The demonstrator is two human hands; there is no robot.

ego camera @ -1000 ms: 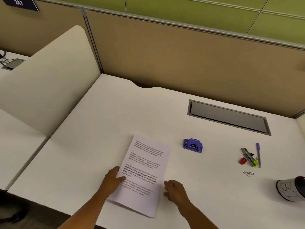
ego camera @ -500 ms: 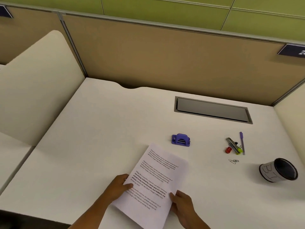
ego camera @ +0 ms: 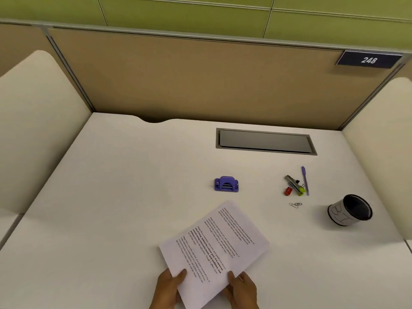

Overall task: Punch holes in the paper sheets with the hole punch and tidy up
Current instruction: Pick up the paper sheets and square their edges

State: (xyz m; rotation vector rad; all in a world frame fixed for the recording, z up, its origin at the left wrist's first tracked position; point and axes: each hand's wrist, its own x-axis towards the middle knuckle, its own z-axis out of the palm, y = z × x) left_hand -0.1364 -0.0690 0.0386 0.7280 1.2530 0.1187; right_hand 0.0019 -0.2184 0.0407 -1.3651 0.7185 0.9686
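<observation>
Printed paper sheets (ego camera: 217, 246) are held just above the near part of the white desk, turned clockwise so their top points far right. My left hand (ego camera: 169, 288) grips their near left corner, thumb on top. My right hand (ego camera: 242, 288) grips the near right edge, thumb on top as well. A small purple hole punch (ego camera: 226, 184) stands on the desk beyond the sheets, apart from them and untouched.
To the right lie a purple pen (ego camera: 305, 180), a highlighter and clips (ego camera: 294, 188), a red clip (ego camera: 288, 191) and paper clips (ego camera: 295, 205). A black cup labelled with white paper (ego camera: 349, 210) lies tilted at far right. A grey cable hatch (ego camera: 265, 141) sits near the back partition.
Both hands took hold of the sheets and lifted them off the desk, turning them clockwise and shifting them right. My view swung to the right.
</observation>
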